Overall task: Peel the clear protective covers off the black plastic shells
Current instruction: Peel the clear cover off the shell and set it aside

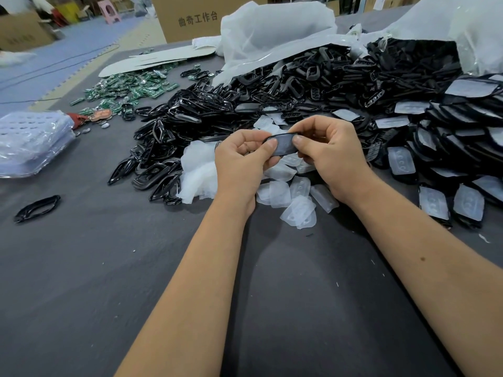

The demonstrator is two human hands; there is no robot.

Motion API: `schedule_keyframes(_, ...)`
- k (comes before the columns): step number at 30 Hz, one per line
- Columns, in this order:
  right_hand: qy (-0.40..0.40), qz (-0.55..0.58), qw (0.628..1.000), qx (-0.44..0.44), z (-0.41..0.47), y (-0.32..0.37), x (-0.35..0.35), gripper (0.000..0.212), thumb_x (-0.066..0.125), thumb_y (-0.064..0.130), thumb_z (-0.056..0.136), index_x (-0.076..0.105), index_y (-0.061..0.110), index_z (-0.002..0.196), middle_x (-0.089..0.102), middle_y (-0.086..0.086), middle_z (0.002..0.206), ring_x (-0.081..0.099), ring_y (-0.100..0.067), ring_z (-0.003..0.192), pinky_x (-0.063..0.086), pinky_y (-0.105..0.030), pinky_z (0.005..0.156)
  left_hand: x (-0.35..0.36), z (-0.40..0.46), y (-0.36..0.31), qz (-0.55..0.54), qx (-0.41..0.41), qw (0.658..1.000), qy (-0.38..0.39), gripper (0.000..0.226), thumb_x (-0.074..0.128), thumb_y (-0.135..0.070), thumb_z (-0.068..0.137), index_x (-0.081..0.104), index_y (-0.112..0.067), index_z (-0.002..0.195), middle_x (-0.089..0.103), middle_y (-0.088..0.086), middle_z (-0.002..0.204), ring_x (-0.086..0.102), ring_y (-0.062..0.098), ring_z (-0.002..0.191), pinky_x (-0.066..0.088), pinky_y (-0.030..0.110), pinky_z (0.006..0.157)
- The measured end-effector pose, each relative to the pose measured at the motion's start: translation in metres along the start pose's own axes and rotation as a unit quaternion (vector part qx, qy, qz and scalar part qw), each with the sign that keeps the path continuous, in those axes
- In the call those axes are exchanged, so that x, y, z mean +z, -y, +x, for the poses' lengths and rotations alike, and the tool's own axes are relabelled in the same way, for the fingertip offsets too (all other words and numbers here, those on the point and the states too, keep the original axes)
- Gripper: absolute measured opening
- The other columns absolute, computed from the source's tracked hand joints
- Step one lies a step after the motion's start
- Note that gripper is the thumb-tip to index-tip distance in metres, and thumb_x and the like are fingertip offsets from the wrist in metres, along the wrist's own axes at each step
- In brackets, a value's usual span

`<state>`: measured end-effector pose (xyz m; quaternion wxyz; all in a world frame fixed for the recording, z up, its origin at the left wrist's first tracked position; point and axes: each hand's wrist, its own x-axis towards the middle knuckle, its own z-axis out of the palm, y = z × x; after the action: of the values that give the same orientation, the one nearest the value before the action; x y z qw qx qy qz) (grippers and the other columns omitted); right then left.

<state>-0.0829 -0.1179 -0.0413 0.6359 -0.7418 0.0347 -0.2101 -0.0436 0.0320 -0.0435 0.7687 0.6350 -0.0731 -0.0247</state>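
Both hands hold one black plastic shell [283,144] with a clear cover on it, above the table's middle. My left hand [242,159] pinches its left end with the thumb on top. My right hand [328,152] pinches its right end, thumb on the cover. Under the hands lies a heap of peeled clear covers [288,194]. Shells still wearing covers [435,191] lie stacked at the right. Bare black frames [174,137] are piled at the left of centre.
A huge heap of black shells [340,80] fills the back, under white plastic bags [275,31]. Green circuit boards [130,88] lie back left. Clear trays [30,142] sit at the left edge. One loose frame [36,208] lies on the grey table [109,268].
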Motion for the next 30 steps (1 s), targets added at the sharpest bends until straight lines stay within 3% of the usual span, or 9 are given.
schedule_keyframes(5, 0.013, -0.007, 1.0, -0.01, -0.0004, -0.001, 0.0007, 0.008, 0.068, 0.002, 0.096, 0.072, 0.008, 0.094, 0.069, 0.001, 0.071, 0.063, -0.011, 0.061, 0.053, -0.027, 0.053, 0.0012, 0.0006, 0.0009, 0.001, 0.007, 1.0, -0.02, 0.008, 0.071, 0.0, 0.094, 0.073, -0.007, 0.09, 0.07, 0.003, 0.072, 0.07, 0.012, 0.068, 0.056, 0.018, 0.064)
schedule_keyframes(12, -0.01, -0.014, 1.0, -0.006, 0.0015, -0.0056, 0.0001, 0.01, 0.076, 0.004, 0.092, 0.073, 0.013, 0.088, 0.072, 0.004, 0.067, 0.066, -0.011, 0.059, 0.054, -0.026, 0.054, 0.0055, -0.0004, 0.0019, 0.038, 0.022, 0.998, -0.047, 0.016, 0.064, -0.016, 0.102, 0.067, -0.001, 0.095, 0.067, 0.013, 0.087, 0.07, 0.017, 0.075, 0.059, 0.025, 0.066)
schedule_keyframes(14, -0.012, -0.008, 1.0, -0.006, 0.0018, -0.0062, 0.0002, 0.01, 0.076, 0.003, 0.091, 0.073, 0.012, 0.088, 0.072, 0.003, 0.068, 0.066, -0.011, 0.059, 0.052, -0.024, 0.053, 0.0057, -0.002, 0.0025, 0.058, 0.038, 0.996, -0.06, 0.011, 0.071, -0.011, 0.095, 0.062, -0.004, 0.094, 0.066, 0.014, 0.088, 0.071, 0.02, 0.075, 0.062, 0.032, 0.068)
schedule_keyframes(17, -0.02, 0.006, 1.0, -0.006, 0.002, -0.0069, 0.0004, 0.007, 0.078, 0.003, 0.09, 0.073, 0.008, 0.09, 0.073, 0.002, 0.069, 0.066, -0.012, 0.058, 0.05, -0.021, 0.053, 0.0054, -0.0045, 0.0044, 0.135, 0.069, 0.986, -0.063, 0.024, 0.083, -0.014, 0.082, 0.06, -0.012, 0.092, 0.069, 0.015, 0.093, 0.072, 0.031, 0.078, 0.063, 0.049, 0.078)
schedule_keyframes(20, -0.015, 0.021, 1.0, -0.007, 0.0018, -0.0067, -0.0008, 0.007, 0.079, 0.003, 0.089, 0.073, 0.006, 0.092, 0.073, 0.002, 0.069, 0.066, -0.013, 0.058, 0.05, -0.02, 0.055, 0.0054, -0.0063, 0.0032, 0.146, 0.068, 0.986, -0.054, 0.033, 0.086, -0.013, 0.079, 0.062, -0.018, 0.1, 0.07, 0.011, 0.094, 0.072, 0.039, 0.082, 0.062, 0.053, 0.08)
schedule_keyframes(23, -0.001, 0.03, 1.0, -0.008, 0.0022, -0.0063, -0.0014, 0.006, 0.076, 0.003, 0.091, 0.074, 0.008, 0.091, 0.072, 0.002, 0.069, 0.066, -0.012, 0.06, 0.051, -0.021, 0.056, 0.0033, -0.005, 0.0033, 0.119, 0.068, 0.99, -0.036, 0.025, 0.081, -0.004, 0.084, 0.068, -0.012, 0.103, 0.072, 0.009, 0.084, 0.074, 0.036, 0.077, 0.063, 0.05, 0.08)
schedule_keyframes(26, 0.009, 0.034, 0.999, -0.003, 0.0033, -0.0067, -0.0015, 0.01, 0.071, 0.001, 0.092, 0.075, 0.01, 0.093, 0.072, 0.002, 0.069, 0.066, -0.012, 0.063, 0.051, -0.021, 0.057, 0.0021, -0.0039, 0.0028, 0.085, 0.059, 0.994, -0.029, 0.016, 0.076, 0.002, 0.088, 0.071, -0.008, 0.098, 0.076, 0.01, 0.083, 0.073, 0.018, 0.069, 0.061, 0.033, 0.07)
schedule_keyframes(30, 0.016, 0.038, 0.999, 0.001, 0.0039, -0.0073, -0.0023, 0.016, 0.073, -0.002, 0.09, 0.075, 0.012, 0.096, 0.072, 0.002, 0.07, 0.066, -0.012, 0.065, 0.051, -0.022, 0.059, 0.0015, -0.0038, 0.0023, 0.05, 0.055, 0.997, -0.023, 0.014, 0.074, 0.003, 0.09, 0.072, -0.008, 0.098, 0.077, 0.011, 0.083, 0.072, 0.014, 0.069, 0.057, 0.025, 0.069)
